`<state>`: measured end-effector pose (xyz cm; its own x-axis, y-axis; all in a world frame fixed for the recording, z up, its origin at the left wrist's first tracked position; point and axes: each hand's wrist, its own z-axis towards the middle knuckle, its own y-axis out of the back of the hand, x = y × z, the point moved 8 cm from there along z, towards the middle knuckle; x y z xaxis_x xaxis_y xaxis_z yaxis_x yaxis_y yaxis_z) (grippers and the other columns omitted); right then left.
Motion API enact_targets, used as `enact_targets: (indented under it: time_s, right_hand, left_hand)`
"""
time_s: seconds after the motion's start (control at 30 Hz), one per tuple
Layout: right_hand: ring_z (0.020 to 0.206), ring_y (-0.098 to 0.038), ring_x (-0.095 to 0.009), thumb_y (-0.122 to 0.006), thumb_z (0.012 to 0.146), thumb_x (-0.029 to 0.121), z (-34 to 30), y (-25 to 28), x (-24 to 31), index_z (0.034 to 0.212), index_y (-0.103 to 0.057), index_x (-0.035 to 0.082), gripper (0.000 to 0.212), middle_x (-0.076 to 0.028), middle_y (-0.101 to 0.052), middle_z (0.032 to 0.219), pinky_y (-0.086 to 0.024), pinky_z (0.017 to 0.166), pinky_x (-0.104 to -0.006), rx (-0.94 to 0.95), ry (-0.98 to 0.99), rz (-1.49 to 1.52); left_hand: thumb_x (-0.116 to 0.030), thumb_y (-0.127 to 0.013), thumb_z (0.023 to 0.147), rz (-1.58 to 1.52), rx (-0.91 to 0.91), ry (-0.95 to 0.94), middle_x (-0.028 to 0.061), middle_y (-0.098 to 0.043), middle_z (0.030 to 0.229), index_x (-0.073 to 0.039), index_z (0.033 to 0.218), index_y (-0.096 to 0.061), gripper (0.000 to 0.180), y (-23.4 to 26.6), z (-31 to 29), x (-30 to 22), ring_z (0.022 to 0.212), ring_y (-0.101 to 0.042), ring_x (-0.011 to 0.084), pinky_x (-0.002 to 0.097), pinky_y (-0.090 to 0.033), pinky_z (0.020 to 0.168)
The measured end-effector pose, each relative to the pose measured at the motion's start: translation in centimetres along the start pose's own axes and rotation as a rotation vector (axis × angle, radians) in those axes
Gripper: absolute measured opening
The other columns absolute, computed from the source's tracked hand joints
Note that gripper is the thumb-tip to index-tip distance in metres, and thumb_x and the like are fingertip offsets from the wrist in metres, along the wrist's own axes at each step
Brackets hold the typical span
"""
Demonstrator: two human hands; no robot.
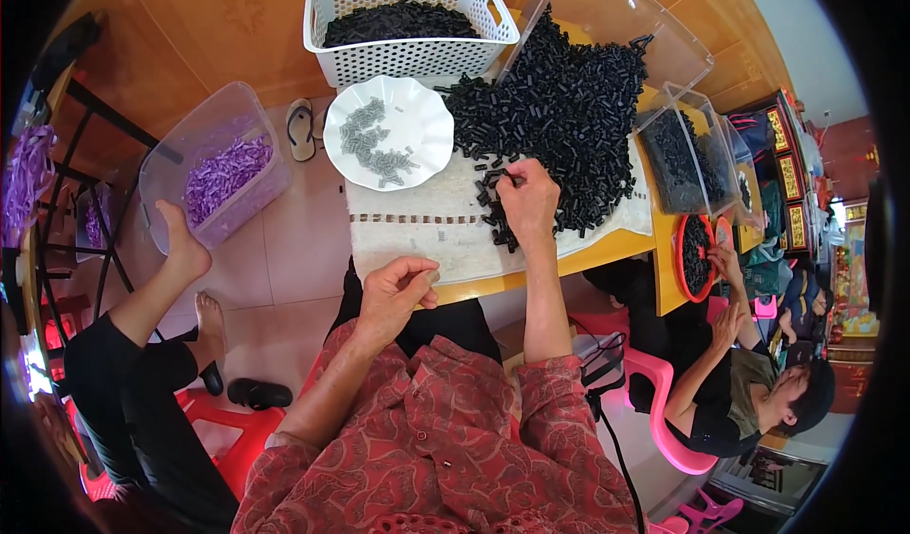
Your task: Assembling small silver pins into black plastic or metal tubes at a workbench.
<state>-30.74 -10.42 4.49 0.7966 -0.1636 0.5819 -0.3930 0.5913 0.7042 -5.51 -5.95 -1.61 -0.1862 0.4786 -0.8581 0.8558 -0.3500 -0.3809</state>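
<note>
My right hand (pixel 531 204) is at the near left edge of a large heap of small black cylindrical pieces (pixel 569 108), its thumb and forefinger pinched on one black piece. Closer to me, over the front edge of the white cloth (pixel 408 240), my left hand (pixel 393 299) is closed in a pinch. A pale speck shows at its fingertips, too small to name. Left of the heap stands a white scalloped plate (pixel 431 160) bearing many small clear-grey pieces (pixel 365 145). A few black pieces lie loose on the cloth around my right fingers.
Behind the plate sits a white perforated basket (pixel 408 60) of black pieces. A clear bin (pixel 251 207) with purple pieces is on the floor at left, beside a person's bare foot (pixel 185 245). At right, another person works at a red tray (pixel 684 259) near a clear box (pixel 673 174).
</note>
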Motion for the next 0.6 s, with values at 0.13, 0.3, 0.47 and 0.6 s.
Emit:
enact_targets:
  time_s: [0.13,0.3,0.47,0.6]
  right_hand:
    - [0.065,-0.054,-0.003,-0.075,0.079,0.0,-2.9,0.4,-0.2,0.088,-0.065,0.001,0.014,0.003,-0.063,0.074,-0.045,0.059,-0.0194,0.081,-0.351,0.653]
    - [0.068,-0.056,-0.001,-0.074,0.081,-0.003,-7.1,0.6,3.4,0.088,-0.065,0.002,0.013,0.003,-0.065,0.077,-0.044,0.062,-0.017,0.291,-0.459,0.886]
    - [0.067,-0.056,-0.001,-0.074,0.081,-0.004,-11.2,-1.2,4.6,0.089,-0.064,0.002,0.014,0.003,-0.065,0.077,-0.044,0.06,-0.0167,0.4,-0.525,0.962]
    - [0.063,-0.053,-0.001,-0.074,0.083,-0.004,-13.1,-2.1,5.5,0.09,-0.064,0.0,0.013,0.004,-0.062,0.073,-0.042,0.056,-0.0165,0.45,-0.493,0.944]
  left_hand:
    - [-0.006,-0.064,0.094,-0.025,-0.029,-0.005,0.0052,-0.068,0.078,0.002,0.107,-0.068,0.015,0.2,0.0,0.0,0.066,-0.065,0.0096,0.0239,-0.057,0.062]
    - [-0.006,-0.063,0.097,-0.062,-0.046,-0.129,0.0068,-0.07,0.091,0.002,0.117,-0.066,0.022,-0.2,0.4,-0.7,0.077,-0.069,0.0124,0.0262,-0.059,0.073]
    - [-0.006,-0.062,0.097,-0.094,-0.02,-0.133,0.0106,-0.071,0.103,0.001,0.125,-0.063,0.029,-0.4,0.4,-0.2,0.083,-0.069,0.0154,0.0293,-0.059,0.079]
    - [-0.005,-0.062,0.097,-0.121,0.04,-0.148,0.0115,-0.071,0.103,0.001,0.12,-0.064,0.024,0.4,0.1,0.6,0.083,-0.07,0.0162,0.0313,-0.06,0.08]
